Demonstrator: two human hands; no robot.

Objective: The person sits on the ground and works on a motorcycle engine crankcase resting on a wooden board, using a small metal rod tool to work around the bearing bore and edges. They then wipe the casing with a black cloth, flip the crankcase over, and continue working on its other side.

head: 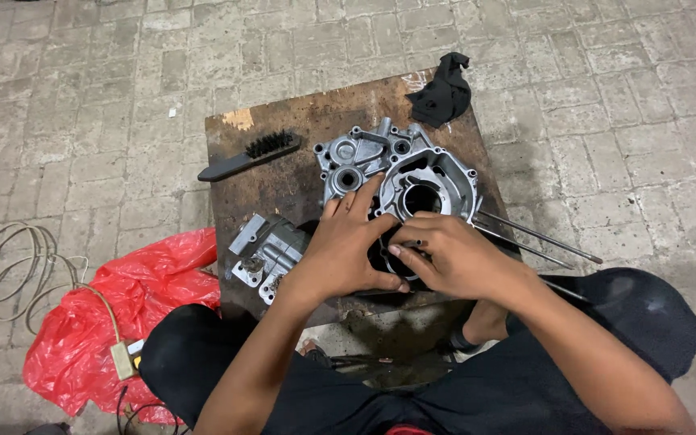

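The right hand [453,262] pinches a small dark part between thumb and fingertips, just over the near edge of the grey engine casing [400,173], while the left hand [348,246] lies beside it with fingers spread flat on that casing. The casing sits on a worn wooden board [300,121] — a black brush [250,155], a black rag [442,90], a smaller metal part [267,256] and long steel rods [533,238] lie around it.

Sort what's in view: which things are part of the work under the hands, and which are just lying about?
In hand:
left hand and right hand on the grey engine casing
long metal rods running out from it
wooden board under it

Lying about:
black brush
black rag
small grey metal part
red plastic bag
coiled cable
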